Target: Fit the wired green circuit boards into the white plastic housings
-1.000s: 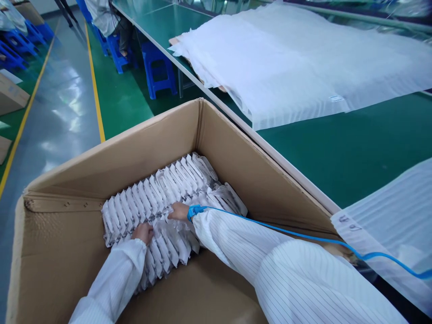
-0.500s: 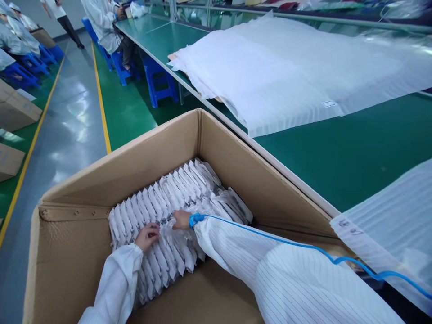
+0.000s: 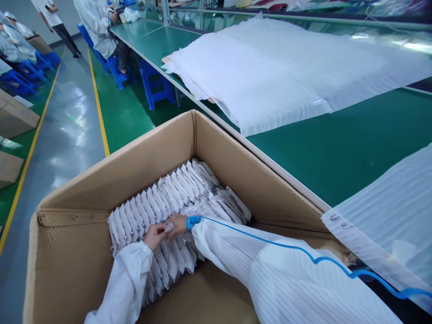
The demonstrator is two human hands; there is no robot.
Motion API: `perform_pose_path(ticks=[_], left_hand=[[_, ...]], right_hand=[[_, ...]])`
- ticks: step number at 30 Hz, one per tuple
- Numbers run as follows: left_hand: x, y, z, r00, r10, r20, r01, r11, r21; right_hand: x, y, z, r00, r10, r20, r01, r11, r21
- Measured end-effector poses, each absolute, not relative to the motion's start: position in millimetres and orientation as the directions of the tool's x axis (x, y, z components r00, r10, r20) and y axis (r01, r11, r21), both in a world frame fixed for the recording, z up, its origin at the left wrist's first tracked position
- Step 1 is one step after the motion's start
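Packets (image 3: 148, 204) in white wrapping and clear plastic stand on edge in close rows inside a deep cardboard box (image 3: 64, 261). One row runs along the far wall; another lies nearer the person, partly under the hands. Toward the box's right-hand wall, a few packets lean at a slant under loose, crinkled plastic.

The left hand (image 3: 155, 236) is over the rows with its thumb and fingertips drawn together on a small crumpled bit of clear plastic (image 3: 168, 227). The right hand (image 3: 177, 224) meets it from the other side, its fingers bent down at the same bit of plastic; whether they pinch it cannot be told. Both arms wear white striped sleeves (image 3: 232, 245), and a blue wrist strap (image 3: 193, 222) on the right wrist leads to a blue cord (image 3: 315, 259) running along that arm.

Beside the box is a green-topped table (image 3: 303, 155) bearing a broad spread of thin white sheets (image 3: 263, 76) with a small label. At the right, another translucent sheet (image 3: 388, 216) has handwritten marks near its corner. Farther off, a person (image 3: 96, 29) in white sits on a blue stool at the table, and another person (image 3: 56, 22) stands in the aisle (image 3: 72, 108).
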State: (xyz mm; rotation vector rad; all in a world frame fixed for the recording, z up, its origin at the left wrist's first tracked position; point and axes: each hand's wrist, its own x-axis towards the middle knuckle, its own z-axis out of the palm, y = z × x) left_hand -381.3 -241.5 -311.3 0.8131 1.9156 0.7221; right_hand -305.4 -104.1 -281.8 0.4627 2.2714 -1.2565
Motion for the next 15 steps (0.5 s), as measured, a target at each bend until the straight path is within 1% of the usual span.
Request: perform_pose_path(ticks=[2,4,6,10,12,15], left_hand=[[-386.2,-241.6,-306.4,-0.381,0.745,-0.547,0.249,0.653,0.715],[-396.4,-246.6,-302.3,-0.422,0.69,-0.589,0.266,0.715,0.647],[-408.0,-255.6,-300.3,-0.483,0.607,-0.631,0.292,0.791,0.537],[-413.8,-277.3,-304.3,-0.563,0.462,-0.686,0.37,0.882,0.29],[-405.8,-285.4,-307.8,-0.576,0.443,-0.688,0.423,0.881,0.213],[-391.5,-290.7,-311.2,-0.571,0.462,-0.678,0.504,0.85,0.154]], right_hand=[[-304.8,-100.6,-282.9,-0.815,0.004,-0.579,0.489,0.539,-0.686],[-303.5,-97.5,-282.7,-0.811,-0.035,-0.585,0.467,0.562,-0.682],[-301.3,-96.2,-281.1,-0.811,-0.049,-0.583,0.451,0.583,-0.676],[-297.5,-98.7,-275.9,-0.813,-0.006,-0.582,0.456,0.616,-0.642],[-297.2,-100.5,-273.6,-0.81,0.012,-0.586,0.461,0.631,-0.624],[-298.0,-102.6,-270.8,-0.809,0.025,-0.587,0.461,0.647,-0.607]])
